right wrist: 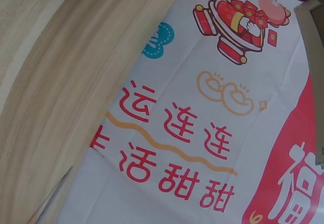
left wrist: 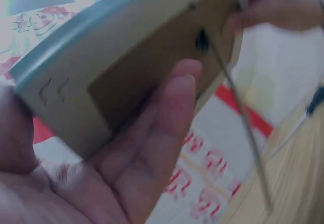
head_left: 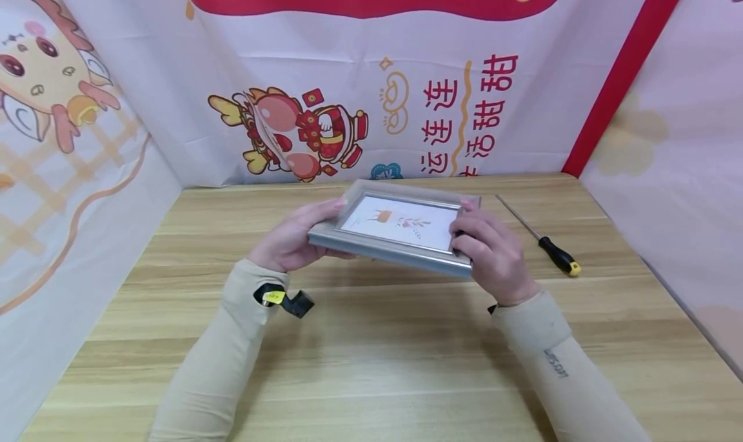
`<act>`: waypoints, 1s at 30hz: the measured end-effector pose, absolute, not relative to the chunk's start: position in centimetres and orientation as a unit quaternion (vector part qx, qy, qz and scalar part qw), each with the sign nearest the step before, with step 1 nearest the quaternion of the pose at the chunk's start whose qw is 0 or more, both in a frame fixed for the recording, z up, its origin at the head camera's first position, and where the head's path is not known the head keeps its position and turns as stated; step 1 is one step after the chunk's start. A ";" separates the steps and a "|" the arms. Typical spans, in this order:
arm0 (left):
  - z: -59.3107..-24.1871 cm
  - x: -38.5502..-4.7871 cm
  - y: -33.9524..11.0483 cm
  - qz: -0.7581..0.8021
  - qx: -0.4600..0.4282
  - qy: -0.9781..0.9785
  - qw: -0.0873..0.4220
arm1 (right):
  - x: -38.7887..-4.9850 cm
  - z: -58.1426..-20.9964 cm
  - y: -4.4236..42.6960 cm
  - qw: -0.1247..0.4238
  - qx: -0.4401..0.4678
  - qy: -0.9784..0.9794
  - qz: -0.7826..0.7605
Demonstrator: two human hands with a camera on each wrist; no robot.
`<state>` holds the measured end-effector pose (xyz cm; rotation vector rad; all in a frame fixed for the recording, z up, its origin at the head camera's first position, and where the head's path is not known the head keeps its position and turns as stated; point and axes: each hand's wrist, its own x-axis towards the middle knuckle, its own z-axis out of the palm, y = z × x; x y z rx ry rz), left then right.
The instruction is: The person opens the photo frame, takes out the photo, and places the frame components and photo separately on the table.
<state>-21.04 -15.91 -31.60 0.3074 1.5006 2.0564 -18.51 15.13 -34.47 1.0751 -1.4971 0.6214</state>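
A silver-grey picture frame [head_left: 395,253] is held tilted above the table, its front showing a small drawing on white. My left hand [head_left: 296,239] grips its left end, thumb along the top and fingers underneath. At the right end my right hand [head_left: 493,251] holds the frame, with fingers over the front border. In the left wrist view the brown backing board [left wrist: 147,62] shows, with fingers of the left hand [left wrist: 152,148] against the back. A thin rod-like leg [left wrist: 243,113] sticks out from a dark fitting on that board. The right wrist view catches only a frame edge [right wrist: 311,72].
A screwdriver [head_left: 554,251] with a black and yellow handle lies on the wooden table [head_left: 371,377], right of the hands. Printed cloth [head_left: 325,42] hangs behind the table and along both sides.
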 end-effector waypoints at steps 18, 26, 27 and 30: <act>-31.9 -20.9 -14.8 0.788 0.095 0.585 0.167 | -20.7 -35.7 17.1 0.316 0.283 -0.804 0.417; -32.1 -21.3 -14.8 0.777 0.103 0.599 0.165 | -20.0 -34.5 17.4 0.109 0.114 -0.746 0.647; -32.1 -21.3 -14.9 0.773 0.103 0.603 0.167 | -20.0 -34.4 17.5 0.091 0.095 -0.742 0.657; -32.3 -21.3 -14.9 0.759 0.111 0.617 0.177 | -20.0 -34.2 17.5 0.044 0.053 -0.737 0.672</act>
